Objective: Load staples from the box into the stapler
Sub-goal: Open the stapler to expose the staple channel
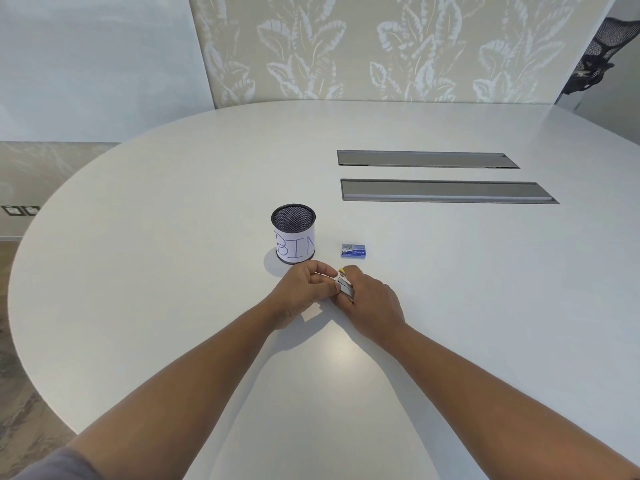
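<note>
A small silver stapler point(344, 285) with a yellow tip lies between my two hands near the middle of the white table point(173, 271). My right hand point(369, 299) curls round its right side. My left hand point(304, 289) pinches its left edge with thumb and fingers. Most of the stapler is hidden by my fingers, so I cannot tell whether it is opened. The small blue staple box point(352, 251) sits on the table just beyond my right hand, apart from both hands.
A black mesh cup point(293, 233) with a paper label reading BIN stands beyond my left hand. Two long grey cable hatches point(446, 191) are set into the table farther back on the right. A black chair point(595, 53) stands at the far right.
</note>
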Available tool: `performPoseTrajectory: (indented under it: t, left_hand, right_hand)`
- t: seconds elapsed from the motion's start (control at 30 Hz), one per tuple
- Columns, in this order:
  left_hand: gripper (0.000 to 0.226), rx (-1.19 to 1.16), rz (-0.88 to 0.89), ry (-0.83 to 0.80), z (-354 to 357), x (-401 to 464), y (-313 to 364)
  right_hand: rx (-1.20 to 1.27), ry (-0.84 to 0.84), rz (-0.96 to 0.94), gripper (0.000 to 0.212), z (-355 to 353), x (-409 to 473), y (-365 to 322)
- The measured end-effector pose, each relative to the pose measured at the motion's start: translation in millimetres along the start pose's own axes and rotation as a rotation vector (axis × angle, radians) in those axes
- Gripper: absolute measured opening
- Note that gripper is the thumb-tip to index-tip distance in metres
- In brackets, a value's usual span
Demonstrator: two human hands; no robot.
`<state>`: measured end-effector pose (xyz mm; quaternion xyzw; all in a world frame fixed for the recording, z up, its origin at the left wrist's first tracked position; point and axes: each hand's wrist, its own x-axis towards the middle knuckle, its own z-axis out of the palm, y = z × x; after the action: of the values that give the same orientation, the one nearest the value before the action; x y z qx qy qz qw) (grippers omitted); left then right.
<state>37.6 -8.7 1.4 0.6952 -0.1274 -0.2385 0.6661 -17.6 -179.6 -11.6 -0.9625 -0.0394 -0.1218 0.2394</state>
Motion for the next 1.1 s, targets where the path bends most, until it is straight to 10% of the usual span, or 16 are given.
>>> performPoseTrajectory:
  t: [1.1]
  left_hand:
    - [0.025, 0.145, -0.025, -0.032, 6, -9, 10]
  right_hand:
    - [-0.005, -0.098, -0.078, 0.028, -12, 12, 8]
